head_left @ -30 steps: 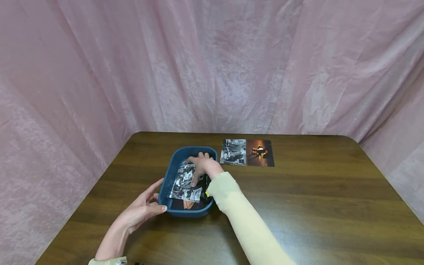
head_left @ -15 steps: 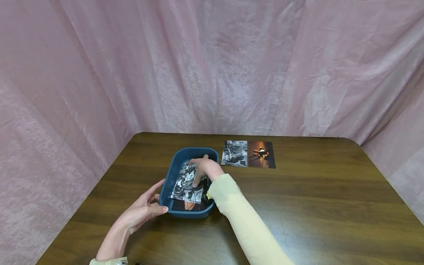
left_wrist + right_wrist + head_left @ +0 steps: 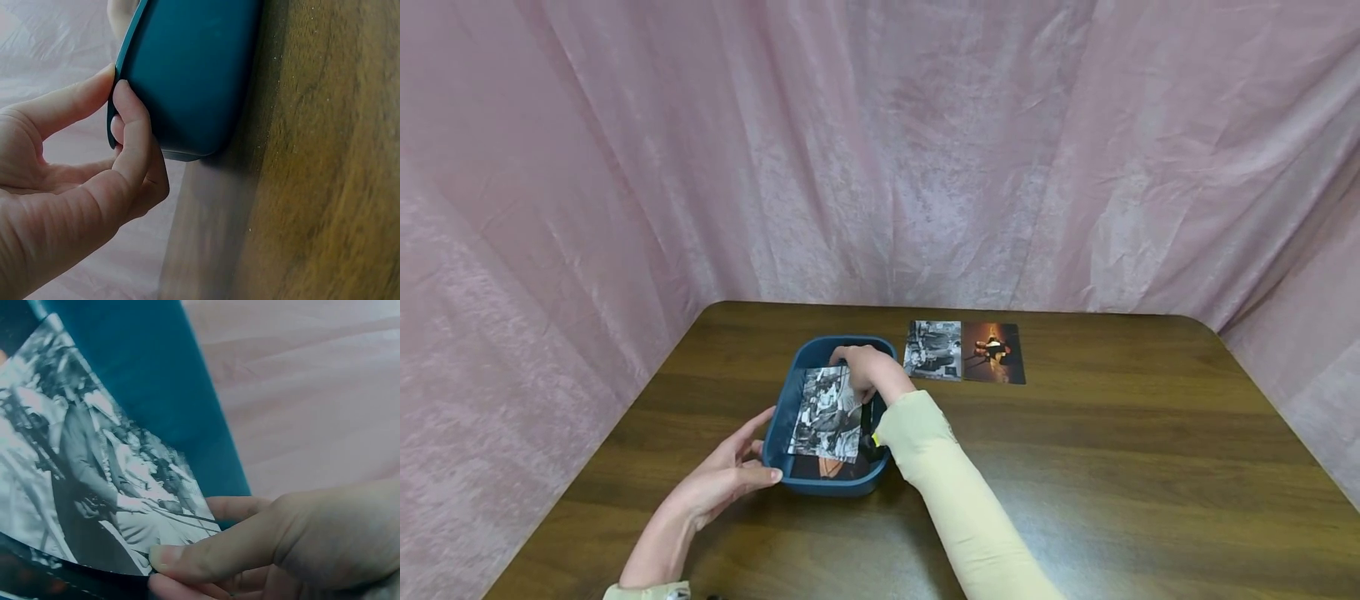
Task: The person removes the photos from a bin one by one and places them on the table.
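Observation:
A blue plastic bin (image 3: 835, 486) with rounded corners stands on the table. My left hand (image 3: 718, 479) pinches its near-left rim between thumb and fingers, as the left wrist view shows with the bin's side wall (image 3: 194, 69). Inside the bin, my right hand (image 3: 874, 371) pinches the right edge of a black-and-white photo (image 3: 827, 417). In the right wrist view the photo (image 3: 94, 469) is raised at a tilt, its corner between thumb (image 3: 206, 553) and fingers. Beneath it lies a dark photo with an orange patch (image 3: 829, 467), mostly covered.
Two more photos lie side by side on the table beyond the bin to the right: a black-and-white one (image 3: 933, 350) and a dark orange-lit one (image 3: 993, 353). The wooden table (image 3: 1112, 442) is backed by a pink velvet curtain (image 3: 880, 150).
My right hand's fingers have closed on the black-and-white photo's edge, and the photo has lifted slightly. My left hand stays on the bin's rim.

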Available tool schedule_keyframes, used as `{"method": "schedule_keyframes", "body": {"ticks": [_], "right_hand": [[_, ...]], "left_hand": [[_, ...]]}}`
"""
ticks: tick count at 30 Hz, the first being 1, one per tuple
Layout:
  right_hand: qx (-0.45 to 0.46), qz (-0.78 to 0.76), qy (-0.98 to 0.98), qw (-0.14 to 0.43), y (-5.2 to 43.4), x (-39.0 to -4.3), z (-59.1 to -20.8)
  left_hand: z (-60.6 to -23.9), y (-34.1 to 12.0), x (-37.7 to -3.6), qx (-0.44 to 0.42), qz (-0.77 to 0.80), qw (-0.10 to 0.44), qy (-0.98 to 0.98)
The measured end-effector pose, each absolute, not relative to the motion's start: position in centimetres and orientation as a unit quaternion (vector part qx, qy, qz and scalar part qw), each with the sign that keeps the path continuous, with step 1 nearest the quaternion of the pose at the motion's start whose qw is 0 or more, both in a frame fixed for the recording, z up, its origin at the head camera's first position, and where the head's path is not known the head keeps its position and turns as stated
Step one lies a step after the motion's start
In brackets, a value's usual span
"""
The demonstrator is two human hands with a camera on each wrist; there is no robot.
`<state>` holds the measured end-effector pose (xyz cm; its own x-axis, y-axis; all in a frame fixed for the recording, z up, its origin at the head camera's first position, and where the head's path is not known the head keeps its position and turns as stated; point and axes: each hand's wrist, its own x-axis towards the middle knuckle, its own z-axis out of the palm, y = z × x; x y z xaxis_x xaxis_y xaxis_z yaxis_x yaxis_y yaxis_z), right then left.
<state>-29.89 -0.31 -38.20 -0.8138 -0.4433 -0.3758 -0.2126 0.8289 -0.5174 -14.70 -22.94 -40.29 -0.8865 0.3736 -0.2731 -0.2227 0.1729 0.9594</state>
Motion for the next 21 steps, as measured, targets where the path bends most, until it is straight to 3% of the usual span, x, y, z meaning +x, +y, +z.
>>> {"method": "schedule_keyframes", "body": {"ticks": [21], "right_hand": [[-0.206,-0.506,0.819,0.179,4.1,-30.2,-35.8]], "left_hand": [[-40.1,-23.4,-14.5,0.058,0.636,0.23,0.734]]}}
